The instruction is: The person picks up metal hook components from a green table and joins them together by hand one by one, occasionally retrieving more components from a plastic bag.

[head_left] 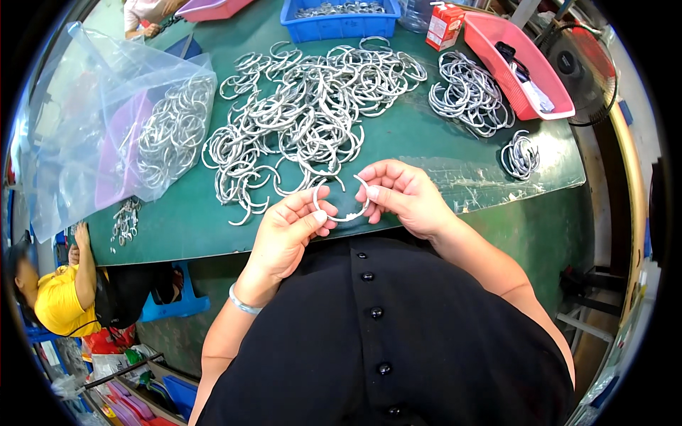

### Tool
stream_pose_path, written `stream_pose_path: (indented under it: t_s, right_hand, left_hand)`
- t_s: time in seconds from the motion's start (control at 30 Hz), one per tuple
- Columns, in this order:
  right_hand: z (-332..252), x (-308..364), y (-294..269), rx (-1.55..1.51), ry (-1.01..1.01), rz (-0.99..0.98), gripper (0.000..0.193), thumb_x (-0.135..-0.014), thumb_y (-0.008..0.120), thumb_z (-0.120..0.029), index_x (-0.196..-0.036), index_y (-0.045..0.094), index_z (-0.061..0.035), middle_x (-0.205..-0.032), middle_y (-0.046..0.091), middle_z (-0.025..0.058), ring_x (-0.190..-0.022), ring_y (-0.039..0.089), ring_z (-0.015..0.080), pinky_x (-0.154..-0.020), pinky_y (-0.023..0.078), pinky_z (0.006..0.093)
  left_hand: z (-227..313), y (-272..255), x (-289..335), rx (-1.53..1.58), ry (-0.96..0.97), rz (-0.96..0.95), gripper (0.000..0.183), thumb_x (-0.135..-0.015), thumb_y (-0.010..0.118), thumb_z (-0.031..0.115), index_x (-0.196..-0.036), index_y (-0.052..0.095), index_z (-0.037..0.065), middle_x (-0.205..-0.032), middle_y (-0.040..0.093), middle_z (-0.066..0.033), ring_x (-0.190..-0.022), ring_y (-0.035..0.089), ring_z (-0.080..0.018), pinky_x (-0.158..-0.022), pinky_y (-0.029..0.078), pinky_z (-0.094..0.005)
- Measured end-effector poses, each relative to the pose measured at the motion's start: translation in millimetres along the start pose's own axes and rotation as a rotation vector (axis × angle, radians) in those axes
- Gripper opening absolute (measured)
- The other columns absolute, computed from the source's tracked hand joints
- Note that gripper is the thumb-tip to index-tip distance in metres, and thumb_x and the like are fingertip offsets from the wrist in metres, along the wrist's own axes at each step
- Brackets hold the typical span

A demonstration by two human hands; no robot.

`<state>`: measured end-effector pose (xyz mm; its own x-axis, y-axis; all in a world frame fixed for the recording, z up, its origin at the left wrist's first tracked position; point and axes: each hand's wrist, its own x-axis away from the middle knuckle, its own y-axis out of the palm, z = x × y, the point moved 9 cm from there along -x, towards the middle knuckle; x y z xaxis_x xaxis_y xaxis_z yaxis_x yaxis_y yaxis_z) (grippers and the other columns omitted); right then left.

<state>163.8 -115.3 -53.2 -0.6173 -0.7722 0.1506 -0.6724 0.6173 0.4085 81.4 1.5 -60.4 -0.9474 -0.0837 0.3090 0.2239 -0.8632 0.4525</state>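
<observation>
Between my hands, close to the table's near edge, is a silver open bangle [342, 219], its gap facing away from me. My left hand [295, 224] pinches its left side between thumb and fingers. On the opposite side, my right hand [402, 197] grips it the same way, thumb against the metal. Just beyond my fingers spreads a large tangled heap of similar silver bangles [302, 113]. Two smaller piles lie to the right: a bigger bangle pile [469, 96] and a small bangle cluster [521, 155] near the table's right end.
On the green table [419, 145] stand a blue bin [339, 27], a red-white carton [445, 27] and a pink basket [526, 96]. A clear plastic bag [78, 121] and small metal pieces [126, 221] lie left. A fan [579, 64] is at right. A person in yellow [67, 298] sits at left.
</observation>
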Motion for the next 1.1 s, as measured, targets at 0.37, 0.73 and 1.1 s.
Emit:
stream_pose_path:
  t_s: [0.37,0.73,1.1]
  right_hand:
    - [0,1,2,-0.005,-0.002,-0.01,0.021,-0.083,0.053,-0.006,-0.102,0.049,0.0023,-0.084,0.058,0.0088,-0.069,0.057,0.0131,-0.06,0.049,0.025]
    - [4,4,3,0.007,0.054,-0.009,0.031,-0.079,0.056,-0.002,-0.108,0.047,0.0034,-0.088,0.058,0.0088,-0.073,0.057,0.0125,-0.062,0.049,0.0246]
    - [1,2,7,0.068,-0.022,-0.053,0.035,-0.077,0.056,0.003,-0.111,0.046,-0.001,-0.092,0.057,0.0061,-0.077,0.057,0.0102,-0.066,0.049,0.0235]
  left_hand:
    - [1,-5,-1,-0.021,0.021,0.069,0.03,-0.08,0.054,0.001,-0.11,0.05,0.0,-0.086,0.059,-0.0063,-0.073,0.056,-0.0115,-0.065,0.044,-0.0212]
    - [8,0,3,0.006,0.029,0.078,0.028,-0.08,0.056,0.004,-0.108,0.051,0.0,-0.084,0.058,-0.005,-0.071,0.056,-0.0111,-0.065,0.044,-0.0213]
    - [31,20,9,-0.257,0.231,0.018,0.031,-0.078,0.057,-0.001,-0.109,0.05,-0.002,-0.085,0.057,-0.005,-0.076,0.055,-0.0091,-0.069,0.045,-0.0208]
